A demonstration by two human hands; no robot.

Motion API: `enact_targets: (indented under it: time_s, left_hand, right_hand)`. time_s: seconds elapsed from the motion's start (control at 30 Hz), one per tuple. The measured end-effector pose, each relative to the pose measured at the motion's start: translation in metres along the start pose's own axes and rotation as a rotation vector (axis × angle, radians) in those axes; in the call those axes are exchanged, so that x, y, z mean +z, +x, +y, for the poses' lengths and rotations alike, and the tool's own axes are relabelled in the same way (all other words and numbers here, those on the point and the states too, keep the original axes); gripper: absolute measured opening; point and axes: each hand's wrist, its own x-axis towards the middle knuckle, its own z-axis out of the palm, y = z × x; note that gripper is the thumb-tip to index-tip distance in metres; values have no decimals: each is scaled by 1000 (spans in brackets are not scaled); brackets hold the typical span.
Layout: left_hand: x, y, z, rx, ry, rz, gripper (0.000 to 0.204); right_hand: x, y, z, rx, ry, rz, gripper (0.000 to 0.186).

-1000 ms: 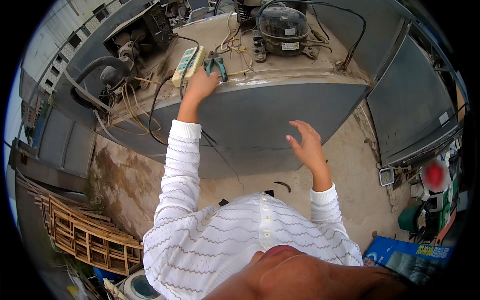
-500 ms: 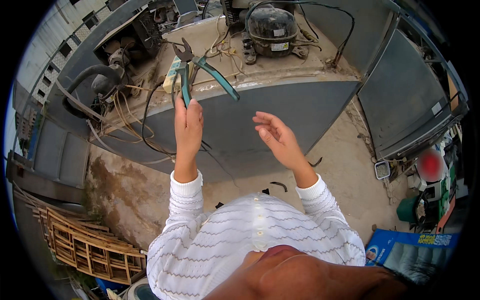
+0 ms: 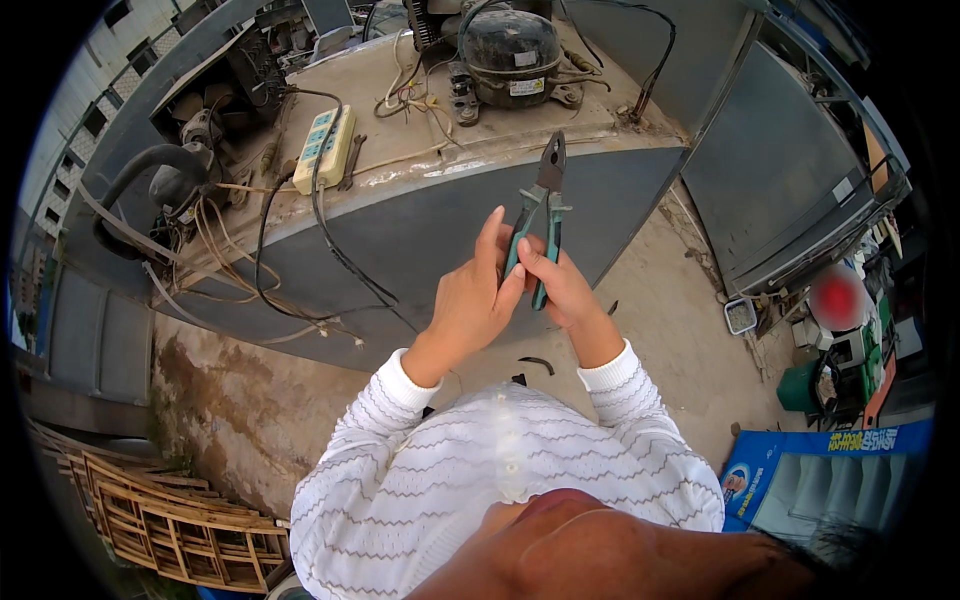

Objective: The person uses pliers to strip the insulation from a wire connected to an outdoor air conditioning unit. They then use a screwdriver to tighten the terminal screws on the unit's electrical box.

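i look down remotely on a grey metal cabinet (image 3: 415,220), its dusty tan top carrying a black compressor (image 3: 505,58), a pale power strip (image 3: 333,148) toward the cabinet's near left edge, and a wrench (image 3: 352,163) just beside that strip. cables (image 3: 350,268) hang over the cabinet's front. around the cabinet i see a stained concrete floor (image 3: 660,350), slatted wooden frames (image 3: 180,520) to its near left, and a grey panel (image 3: 800,160) standing to its right. the pliers (image 3: 551,175) are up in front of the cabinet's near face, jaws pointing away from the person. my left hand (image 3: 472,300) grips their left handle, between thumb and curled fingers; my right hand (image 3: 565,285) grips them as well, thumb against the handles and fingers partly hidden around the right handle.
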Motion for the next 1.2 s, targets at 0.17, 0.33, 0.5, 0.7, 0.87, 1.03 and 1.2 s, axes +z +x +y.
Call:
enact_targets:
  time_s: [0.17,0.33,0.5,0.7,0.87,1.03,1.2]
  left_hand:
    - [-46,45,-4,137,155,315,37]
    - [-71,103,-34,175,221,512,38]
    - [-79,141,-68,-103,-263,373,40]
    - [-110,168,-106,-167,-483,62,37]
    - [-176,194,-82,-190,-331,222,32]
    - [-217,228,-35,118,102,306,29]
    - [-219,211,-30,54,-19,223,39]
  right_hand:
    - [-15,-7,-33,106,-185,65,49]
    - [-5,10,-65,87,98,-83,43]
    - [5,37,-82,90,205,-212,45]
    - [15,51,-83,123,288,-280,41]
    - [18,64,-77,155,396,-301,47]
    - [26,77,-71,120,446,-311,46]
    - [37,88,-68,61,507,-262,41]
